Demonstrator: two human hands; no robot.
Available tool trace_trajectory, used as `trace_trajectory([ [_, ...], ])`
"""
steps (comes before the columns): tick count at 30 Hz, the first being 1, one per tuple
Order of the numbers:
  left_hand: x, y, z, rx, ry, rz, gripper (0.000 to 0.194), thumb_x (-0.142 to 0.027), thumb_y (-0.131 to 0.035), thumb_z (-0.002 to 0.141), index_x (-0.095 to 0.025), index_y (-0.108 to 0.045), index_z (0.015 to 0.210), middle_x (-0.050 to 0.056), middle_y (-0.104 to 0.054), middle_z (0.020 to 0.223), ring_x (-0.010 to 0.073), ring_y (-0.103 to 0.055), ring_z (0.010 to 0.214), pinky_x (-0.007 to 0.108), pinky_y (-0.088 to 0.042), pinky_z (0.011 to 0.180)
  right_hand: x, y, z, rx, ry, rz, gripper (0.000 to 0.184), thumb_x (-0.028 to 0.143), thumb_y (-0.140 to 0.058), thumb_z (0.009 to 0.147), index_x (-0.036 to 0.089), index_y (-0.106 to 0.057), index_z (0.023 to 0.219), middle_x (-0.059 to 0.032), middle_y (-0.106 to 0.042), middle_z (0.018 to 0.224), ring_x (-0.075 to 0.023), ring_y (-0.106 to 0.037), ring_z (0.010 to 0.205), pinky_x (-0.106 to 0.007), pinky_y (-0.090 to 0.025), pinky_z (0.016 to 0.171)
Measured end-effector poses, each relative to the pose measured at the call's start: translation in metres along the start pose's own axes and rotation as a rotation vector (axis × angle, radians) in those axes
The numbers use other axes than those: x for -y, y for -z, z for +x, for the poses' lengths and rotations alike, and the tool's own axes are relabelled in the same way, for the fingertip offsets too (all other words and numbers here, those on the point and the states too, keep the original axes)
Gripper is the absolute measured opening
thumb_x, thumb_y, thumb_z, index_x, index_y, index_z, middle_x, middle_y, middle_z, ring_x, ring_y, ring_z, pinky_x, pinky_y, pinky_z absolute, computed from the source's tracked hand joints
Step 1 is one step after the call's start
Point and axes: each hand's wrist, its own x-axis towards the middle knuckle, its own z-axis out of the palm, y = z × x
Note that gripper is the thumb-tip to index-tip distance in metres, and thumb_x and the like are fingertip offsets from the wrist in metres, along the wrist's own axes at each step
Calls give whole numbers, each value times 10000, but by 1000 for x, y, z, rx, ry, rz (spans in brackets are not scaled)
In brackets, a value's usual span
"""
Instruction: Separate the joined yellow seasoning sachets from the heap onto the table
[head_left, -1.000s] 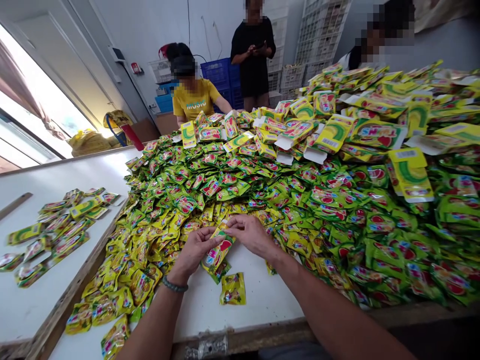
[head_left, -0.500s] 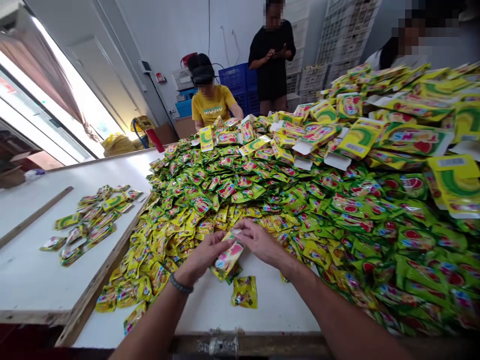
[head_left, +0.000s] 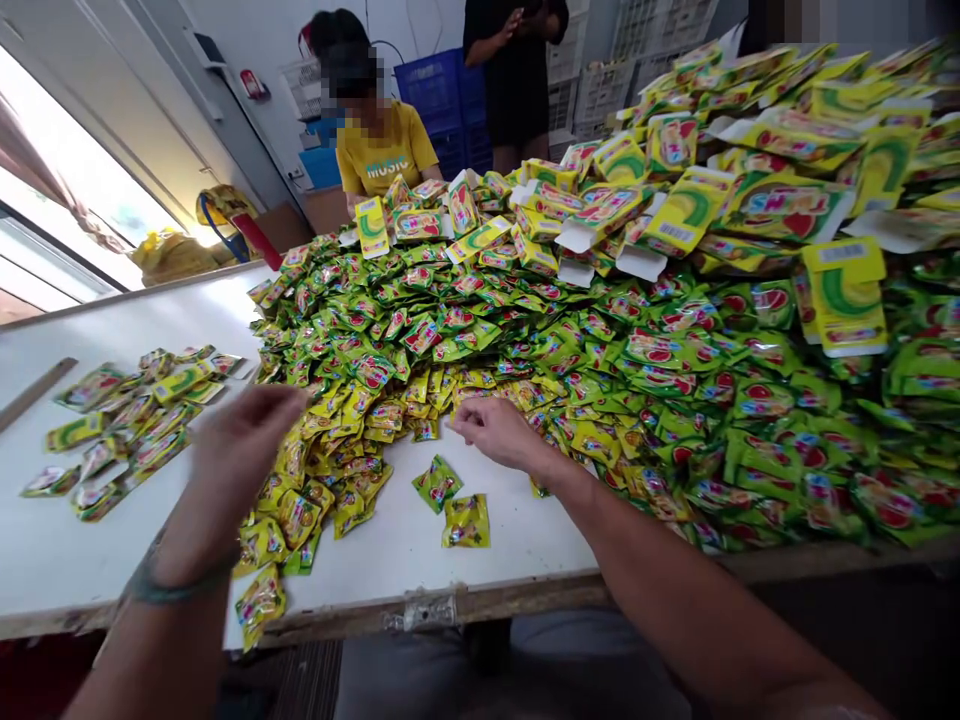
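My left hand [head_left: 244, 440], smeared by motion, is over the left edge of the sachet heap, with a band on its wrist. Its fingers are too blurred to show whether it holds anything. My right hand [head_left: 495, 430] is at the front of the yellow sachets [head_left: 386, 420], its fingers curled together; anything inside them is hidden. A green sachet [head_left: 437, 483] and a yellow sachet [head_left: 466, 521] lie on the white table [head_left: 517, 540] in front of me. Left of the wooden divider is a group of small cartons, including a colourful carton [head_left: 91, 386] at its far left.
Green sachets [head_left: 645, 400] are heaped behind and to the right. Yellow cartons [head_left: 697, 210] top the heap, some with flaps open. A person in a yellow shirt [head_left: 390, 150] sits across the table; another person in black [head_left: 517, 85] stands behind. A wooden strip [head_left: 37, 395] lies left.
The carton held by both hands has left them, and a carton now lies at the far left of the group. My left hand has swung left; my right stays near the yellow sachets. The view has shifted.
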Motion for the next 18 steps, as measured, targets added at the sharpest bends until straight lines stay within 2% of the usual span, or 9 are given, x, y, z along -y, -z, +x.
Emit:
trace_trajectory([
  [2,2,-39,-10,257,-75,272,305,-497,-661,667,-199,-649,730,21,-613,619,209,-551,621,285,-382,581,-1,-4,-6,148,17,-153,265,397,-650,742,197,-585,581,34,-531,523,-104,-451,487,-219,-275,464],
  [3,7,-58,-14,350,-108,362,303,-476,-684,648,-189,-650,741,42,-616,650,215,-551,633,289,-373,593,-1,-7,-9,230,25,-223,295,456,-692,689,204,-585,577,32,-526,522,-111,-448,490,-224,-260,457],
  [6,28,-104,-22,413,-208,466,276,-369,-722,624,-165,-627,783,101,-620,819,232,-555,745,286,-361,641,0,-19,-17,396,88,-408,376,500,-816,468,221,-592,582,5,-549,576,-161,-490,575,-238,-259,472],
  [9,40,-121,-22,479,-183,458,188,-304,-692,650,-170,-577,715,67,-590,754,191,-521,682,263,-322,595,5,-27,-22,431,152,-512,373,402,-865,403,212,-560,502,-30,-568,631,-201,-524,678,-249,-287,517],
  [13,31,-124,-12,572,-93,357,260,-243,-695,608,-175,-575,828,-25,-536,619,134,-451,564,239,-257,526,9,-12,-17,571,10,-548,302,383,-813,554,196,-576,544,-3,-523,563,-161,-501,609,-239,-275,517],
  [15,24,-127,-7,579,-86,289,202,-232,-677,608,-169,-578,773,-48,-484,569,112,-407,533,234,-238,512,7,3,-12,512,-56,-492,269,402,-745,655,190,-586,612,20,-495,556,-129,-456,561,-230,-252,498],
  [16,22,-129,-4,561,-73,216,151,-243,-659,624,-165,-569,717,-52,-455,548,103,-384,520,232,-233,506,5,11,-9,422,-64,-443,256,403,-707,702,188,-582,640,29,-483,560,-116,-431,548,-226,-243,491],
  [18,19,-135,0,504,6,-39,167,-299,-632,657,-159,-541,647,-51,-435,531,93,-369,505,224,-251,496,1,21,-4,190,-57,-310,221,389,-655,758,190,-576,703,47,-461,556,-100,-389,527,-217,-243,478],
])
